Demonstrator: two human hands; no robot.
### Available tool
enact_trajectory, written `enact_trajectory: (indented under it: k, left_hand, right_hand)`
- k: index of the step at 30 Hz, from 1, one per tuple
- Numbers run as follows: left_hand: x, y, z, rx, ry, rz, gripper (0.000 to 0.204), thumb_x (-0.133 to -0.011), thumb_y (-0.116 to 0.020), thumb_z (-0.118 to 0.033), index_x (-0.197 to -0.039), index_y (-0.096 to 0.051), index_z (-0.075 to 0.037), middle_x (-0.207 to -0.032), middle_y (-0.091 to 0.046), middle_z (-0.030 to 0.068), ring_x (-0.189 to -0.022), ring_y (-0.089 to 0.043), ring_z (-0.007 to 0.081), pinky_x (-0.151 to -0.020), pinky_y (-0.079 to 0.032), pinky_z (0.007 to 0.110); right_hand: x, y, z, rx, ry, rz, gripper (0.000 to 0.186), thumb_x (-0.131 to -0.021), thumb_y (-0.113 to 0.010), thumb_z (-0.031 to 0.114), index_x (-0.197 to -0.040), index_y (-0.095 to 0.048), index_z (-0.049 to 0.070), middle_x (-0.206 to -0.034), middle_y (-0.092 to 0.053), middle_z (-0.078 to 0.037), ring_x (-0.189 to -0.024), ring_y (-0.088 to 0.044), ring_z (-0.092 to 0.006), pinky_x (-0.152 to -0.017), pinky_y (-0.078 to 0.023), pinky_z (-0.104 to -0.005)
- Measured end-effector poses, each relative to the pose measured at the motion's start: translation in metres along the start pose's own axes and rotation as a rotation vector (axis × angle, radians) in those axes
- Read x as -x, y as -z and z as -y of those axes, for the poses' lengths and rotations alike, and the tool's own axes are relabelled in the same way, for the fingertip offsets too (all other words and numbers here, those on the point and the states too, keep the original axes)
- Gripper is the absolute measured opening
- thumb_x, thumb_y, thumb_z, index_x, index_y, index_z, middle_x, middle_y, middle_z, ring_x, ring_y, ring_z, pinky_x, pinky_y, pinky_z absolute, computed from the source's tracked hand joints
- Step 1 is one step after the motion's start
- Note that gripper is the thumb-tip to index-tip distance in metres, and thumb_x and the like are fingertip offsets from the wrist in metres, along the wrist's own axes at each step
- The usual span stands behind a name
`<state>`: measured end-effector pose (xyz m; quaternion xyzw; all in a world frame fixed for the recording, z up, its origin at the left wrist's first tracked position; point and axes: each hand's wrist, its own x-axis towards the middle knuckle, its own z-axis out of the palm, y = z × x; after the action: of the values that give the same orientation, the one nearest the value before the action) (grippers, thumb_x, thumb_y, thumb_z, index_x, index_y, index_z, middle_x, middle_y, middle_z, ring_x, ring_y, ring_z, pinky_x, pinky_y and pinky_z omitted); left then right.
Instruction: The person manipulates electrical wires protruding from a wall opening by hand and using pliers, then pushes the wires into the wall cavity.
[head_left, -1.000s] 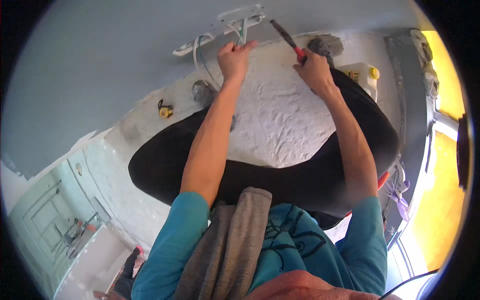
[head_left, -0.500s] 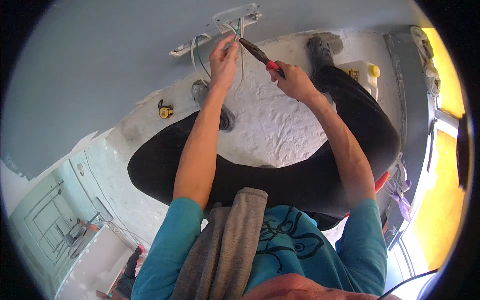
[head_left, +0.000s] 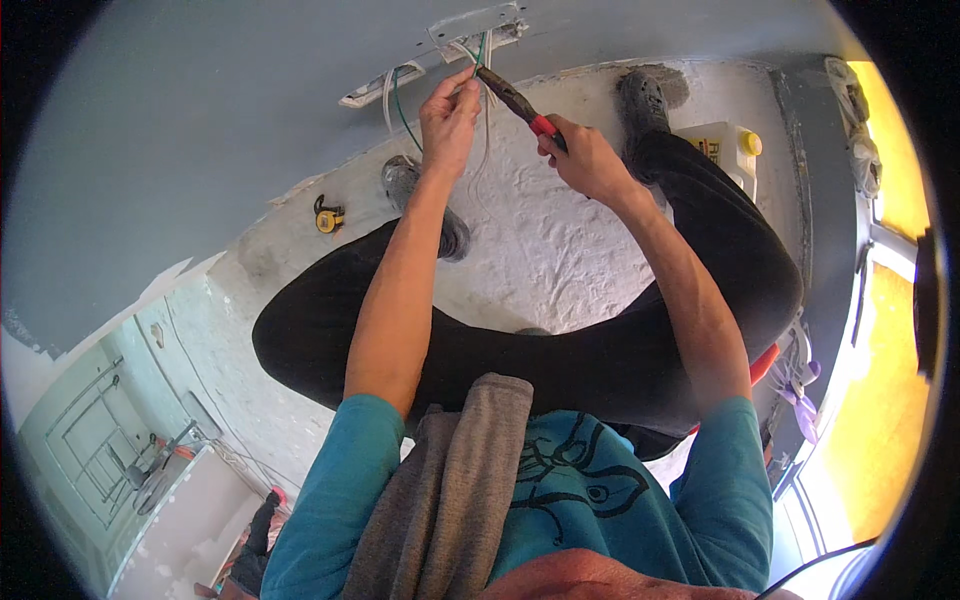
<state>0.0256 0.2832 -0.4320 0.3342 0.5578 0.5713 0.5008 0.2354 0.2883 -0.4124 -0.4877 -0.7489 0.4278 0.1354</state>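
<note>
My right hand (head_left: 590, 160) is wrapped round the red grips of a pair of pliers (head_left: 512, 98), whose dark jaws point up and left. The jaw tips meet a green wire (head_left: 481, 50) beside my left fingertips. My left hand (head_left: 449, 122) pinches that wire; how the jaws sit on it is too small to tell. White wires (head_left: 488, 110) hang from the wall box opening (head_left: 505, 40) around both hands. To the left, a second wall opening (head_left: 380, 88) has a white wire and another green wire (head_left: 402, 115) coming out of it.
A yellow and black tape measure (head_left: 328, 215) lies on the floor left of my foot. A white jug with a yellow cap (head_left: 735, 150) stands beyond my right knee. The grey wall (head_left: 250, 110) rises in front, and purple-handled items (head_left: 800, 400) lie at the right.
The jaws of the pliers have shifted slightly up and left along the wire. My left hand stays almost where it was, still pinching.
</note>
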Motion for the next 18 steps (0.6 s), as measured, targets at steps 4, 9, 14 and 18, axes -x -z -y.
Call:
enact_trajectory:
  k: [4, 9, 14, 18]
  left_hand:
    - [-0.001, -0.001, 0.001, 0.013, -0.030, 0.014, 0.032, -0.099, -0.066, -0.020, -0.129, -0.065, -0.009, -0.072, -0.048, -0.0075, -0.058, -0.037, 0.0016, -0.050, -0.028, 0.020]
    - [-0.002, 0.001, 0.004, 0.049, 0.006, 0.024, 0.033, -0.098, -0.067, -0.019, -0.130, -0.065, -0.009, -0.075, -0.050, -0.0074, -0.059, -0.037, 0.0015, -0.051, -0.029, 0.019]
    - [-0.001, 0.004, 0.004, 0.206, 0.055, 0.040, 0.033, -0.097, -0.067, -0.016, -0.130, -0.065, -0.008, -0.085, -0.055, -0.0087, -0.062, -0.041, 0.0014, -0.051, -0.029, 0.018]
    - [-0.002, -0.001, 0.005, 0.237, 0.044, 0.060, 0.032, -0.098, -0.066, -0.015, -0.129, -0.066, -0.008, -0.089, -0.057, -0.0083, -0.062, -0.042, 0.0014, -0.051, -0.029, 0.017]
  right_hand:
    - [0.001, 0.001, 0.003, 0.006, 0.004, -0.010, 0.021, -0.102, -0.056, 0.020, -0.109, -0.060, 0.000, -0.080, -0.069, -0.010, -0.068, -0.068, -0.0205, -0.065, -0.053, -0.0378]
    - [0.000, 0.001, 0.003, 0.055, 0.104, -0.119, 0.020, -0.101, -0.058, 0.021, -0.105, -0.060, 0.002, -0.075, -0.067, -0.010, -0.064, -0.066, -0.0220, -0.063, -0.051, -0.0383]
    - [0.003, 0.007, 0.033, -0.437, -0.299, 0.214, 0.026, -0.104, -0.056, 0.029, -0.098, -0.060, 0.004, -0.070, -0.060, -0.002, -0.060, -0.057, -0.0132, -0.059, -0.047, -0.0308]
    - [0.006, 0.000, 0.025, -0.793, -0.408, 0.297, 0.034, -0.103, -0.058, 0.038, -0.099, -0.060, 0.005, -0.077, -0.055, 0.000, -0.065, -0.052, -0.0095, -0.059, -0.046, -0.0265]
